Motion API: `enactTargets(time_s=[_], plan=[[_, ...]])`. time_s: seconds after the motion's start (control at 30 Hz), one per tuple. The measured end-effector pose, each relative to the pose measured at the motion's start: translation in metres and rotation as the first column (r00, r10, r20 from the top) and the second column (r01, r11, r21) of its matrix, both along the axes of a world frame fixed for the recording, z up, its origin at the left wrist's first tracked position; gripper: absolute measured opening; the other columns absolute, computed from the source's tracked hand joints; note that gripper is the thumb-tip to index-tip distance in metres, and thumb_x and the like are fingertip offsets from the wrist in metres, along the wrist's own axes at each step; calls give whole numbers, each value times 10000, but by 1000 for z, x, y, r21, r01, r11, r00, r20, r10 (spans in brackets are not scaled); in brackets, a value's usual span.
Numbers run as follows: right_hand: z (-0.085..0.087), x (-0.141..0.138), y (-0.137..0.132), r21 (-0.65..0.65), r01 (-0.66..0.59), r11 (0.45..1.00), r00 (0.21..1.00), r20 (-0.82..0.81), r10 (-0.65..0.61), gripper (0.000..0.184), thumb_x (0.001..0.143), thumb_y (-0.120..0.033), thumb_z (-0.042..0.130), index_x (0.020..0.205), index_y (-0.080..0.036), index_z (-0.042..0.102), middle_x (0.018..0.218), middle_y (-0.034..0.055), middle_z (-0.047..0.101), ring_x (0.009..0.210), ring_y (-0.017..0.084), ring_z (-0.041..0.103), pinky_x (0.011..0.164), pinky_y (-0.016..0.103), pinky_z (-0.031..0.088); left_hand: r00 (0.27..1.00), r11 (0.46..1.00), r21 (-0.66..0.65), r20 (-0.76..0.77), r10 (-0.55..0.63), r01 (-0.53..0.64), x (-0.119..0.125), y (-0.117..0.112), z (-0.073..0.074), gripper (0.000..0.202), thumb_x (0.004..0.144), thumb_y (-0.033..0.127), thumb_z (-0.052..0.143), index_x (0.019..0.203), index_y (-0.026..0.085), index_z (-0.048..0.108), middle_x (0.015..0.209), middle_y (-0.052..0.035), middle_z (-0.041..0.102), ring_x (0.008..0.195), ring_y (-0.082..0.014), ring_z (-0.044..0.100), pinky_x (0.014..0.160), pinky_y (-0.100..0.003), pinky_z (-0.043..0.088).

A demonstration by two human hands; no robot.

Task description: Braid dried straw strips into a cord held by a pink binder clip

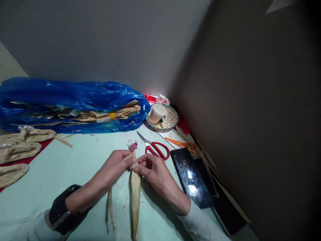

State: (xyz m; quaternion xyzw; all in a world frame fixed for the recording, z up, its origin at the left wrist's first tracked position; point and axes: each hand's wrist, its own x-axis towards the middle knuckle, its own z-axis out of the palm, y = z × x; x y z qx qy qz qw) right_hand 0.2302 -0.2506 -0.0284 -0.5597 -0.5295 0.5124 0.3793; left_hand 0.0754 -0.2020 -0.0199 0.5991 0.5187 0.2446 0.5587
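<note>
Pale dry strip (135, 194) lies btwn the 2 hands, long axis running near–far, narrow near tip toward the person, gathered far end up at a maroon binder clip (132, 146). That axis vs. the hands is the key relation: L hand (120, 162) comes in from the left, R hand (155, 170) from the right, both pinching nr the strip's far end, approx. crosswise to it. L hand is a touch closer to the clip, which sits just beyond its fingertips; R hand's thumb & forefinger grip the strip's right edge, slightly nearer the person. Neither hand is released; exact finger contact under the L thumb is hidden, can't tell.

A 2nd, thinner strip (110, 209) hangs or lies left of the wide 1, approx. parallel; can't tell if L hand has its far end. Red-handled scissors (156, 149) lie just far of R hand, blades pointing far-left; can't tell if they touch. Orange scissors (180, 143) sit farther right, w/ dark tablet (188, 174) on the near side of them, right of R hand.
</note>
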Motion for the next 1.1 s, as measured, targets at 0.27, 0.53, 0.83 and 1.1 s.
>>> enactTargets(time_s=[0.27,0.53,0.83,1.1], plan=[[0,0,-1,68,47,997,992,118,-55,114,845,-131,566,947,-177,589,697,-33,571,655,146,538,603,257,384,1000,1000,16,-17,-14,14,-1,1,0,320,653,481,628,535,227,472,541,51,458,562,-146,374,560,-263,268],[-5,-9,3,119,92,989,971,208,-115,169,872,-152,589,1031,-172,537,758,-8,606,711,178,584,663,287,416,996,998,-16,-56,-62,61,-1,-1,6,302,649,469,623,583,224,460,601,55,411,594,-142,336,560,-261,252],[-4,-16,5,113,147,983,938,301,-175,228,796,-55,567,971,-194,518,762,-9,607,730,196,609,681,294,426,995,997,16,-62,-74,75,0,1,6,233,586,424,608,584,224,488,606,57,396,604,-151,349,566,-264,273],[4,-23,1,122,140,983,917,358,-175,221,805,-68,546,915,-226,437,833,11,614,744,207,622,695,305,420,993,993,47,-39,-108,110,-2,3,1,184,641,370,607,660,188,629,653,12,570,684,-204,493,657,-295,396]])
